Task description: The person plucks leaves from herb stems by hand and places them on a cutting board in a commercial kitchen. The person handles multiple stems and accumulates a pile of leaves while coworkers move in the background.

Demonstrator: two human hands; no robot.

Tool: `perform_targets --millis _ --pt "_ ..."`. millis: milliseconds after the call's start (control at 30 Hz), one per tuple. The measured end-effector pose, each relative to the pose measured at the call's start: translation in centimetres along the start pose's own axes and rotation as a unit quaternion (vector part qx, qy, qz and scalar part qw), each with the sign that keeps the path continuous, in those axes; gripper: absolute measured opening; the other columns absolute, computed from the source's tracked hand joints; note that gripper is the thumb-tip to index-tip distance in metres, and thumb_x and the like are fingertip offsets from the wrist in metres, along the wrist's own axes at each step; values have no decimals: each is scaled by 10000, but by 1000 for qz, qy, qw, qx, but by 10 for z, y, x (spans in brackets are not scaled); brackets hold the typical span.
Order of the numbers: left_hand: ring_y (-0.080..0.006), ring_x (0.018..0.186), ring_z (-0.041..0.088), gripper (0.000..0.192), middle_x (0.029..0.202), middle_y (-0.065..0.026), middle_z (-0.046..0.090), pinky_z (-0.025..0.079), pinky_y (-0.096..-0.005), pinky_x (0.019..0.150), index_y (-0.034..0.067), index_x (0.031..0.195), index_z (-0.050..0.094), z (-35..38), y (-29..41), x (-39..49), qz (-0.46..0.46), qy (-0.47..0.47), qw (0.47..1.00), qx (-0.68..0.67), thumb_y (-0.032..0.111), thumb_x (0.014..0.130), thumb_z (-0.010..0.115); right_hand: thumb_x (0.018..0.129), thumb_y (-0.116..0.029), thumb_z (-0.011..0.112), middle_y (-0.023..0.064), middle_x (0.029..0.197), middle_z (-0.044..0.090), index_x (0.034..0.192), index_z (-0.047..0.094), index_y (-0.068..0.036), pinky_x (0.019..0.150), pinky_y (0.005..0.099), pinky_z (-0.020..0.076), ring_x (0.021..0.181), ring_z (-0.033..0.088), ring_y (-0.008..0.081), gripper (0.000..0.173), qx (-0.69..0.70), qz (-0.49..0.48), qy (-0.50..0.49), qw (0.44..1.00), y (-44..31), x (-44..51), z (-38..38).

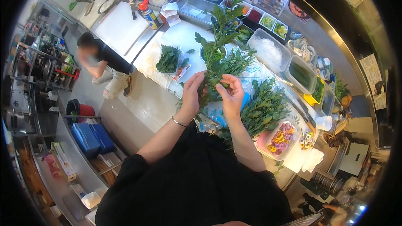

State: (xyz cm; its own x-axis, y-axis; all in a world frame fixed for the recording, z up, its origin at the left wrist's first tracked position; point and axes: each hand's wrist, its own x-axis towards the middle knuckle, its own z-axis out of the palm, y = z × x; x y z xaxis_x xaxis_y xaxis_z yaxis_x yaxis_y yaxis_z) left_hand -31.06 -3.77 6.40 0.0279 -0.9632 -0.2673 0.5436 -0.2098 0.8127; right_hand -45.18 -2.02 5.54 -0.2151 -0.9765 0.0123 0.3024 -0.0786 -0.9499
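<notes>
A tall leafy green stem [216, 53], resembling a chrysanthemum sprig, stands up between my hands over the table edge. My left hand [191, 96] has its fingertips on the stem from the left, partly hidden by leaves. On the other side, my right hand [232, 96] is curled, with a small green leaf [224, 85] at its thumb and fingers. Beyond the stem sits a round metal bowl [205, 57] of greens. A large bunch of similar stems [267, 103] lies right of my right hand. Picked leaves fill a white tray [168, 59] to the left.
Clear tubs hold white shreds [268, 53] and edible flowers [282, 138]. Knives [303, 113] lie on the right, near a white cup [323, 123]. A torch-topped gas can [149, 15] stands at the back left. Another person [105, 62] crouches or sits left of the table.
</notes>
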Motion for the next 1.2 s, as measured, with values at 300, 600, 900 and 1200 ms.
perform_targets --millis 300,600,900,1200 --pt "-41 742 562 189 939 37 690 441 -219 647 68 1159 733 0 -9 12 -26 -28 999 -10 219 1079 650 951 25 740 43 1093 724 1185 699 16 850 248 540 962 664 86 238 7 13 -68 998 -2 -15 -9" --pt "-24 827 583 310 1006 32 740 472 -216 694 38 1248 754 -9 -2 -2 75 5 976 202 258 1031 732 948 -111 793 37 1071 708 1240 695 -28 755 244 530 862 637 98 320 -193 -57 -89 975 -15 7 -21" --pt "-89 1054 619 372 1127 -30 743 517 -303 943 -22 1253 722 -40 -9 -31 156 36 952 259 269 1023 754 948 -67 781 22 872 602 1192 527 -52 520 229 441 673 558 86 353 -44 -21 -72 996 0 28 24" --pt "-62 883 582 373 1003 7 712 498 -271 783 14 1258 728 -48 4 -23 196 12 960 199 320 1045 721 948 -49 754 20 984 630 1302 595 -34 541 232 494 777 606 95 387 -31 9 -78 996 -5 28 40"
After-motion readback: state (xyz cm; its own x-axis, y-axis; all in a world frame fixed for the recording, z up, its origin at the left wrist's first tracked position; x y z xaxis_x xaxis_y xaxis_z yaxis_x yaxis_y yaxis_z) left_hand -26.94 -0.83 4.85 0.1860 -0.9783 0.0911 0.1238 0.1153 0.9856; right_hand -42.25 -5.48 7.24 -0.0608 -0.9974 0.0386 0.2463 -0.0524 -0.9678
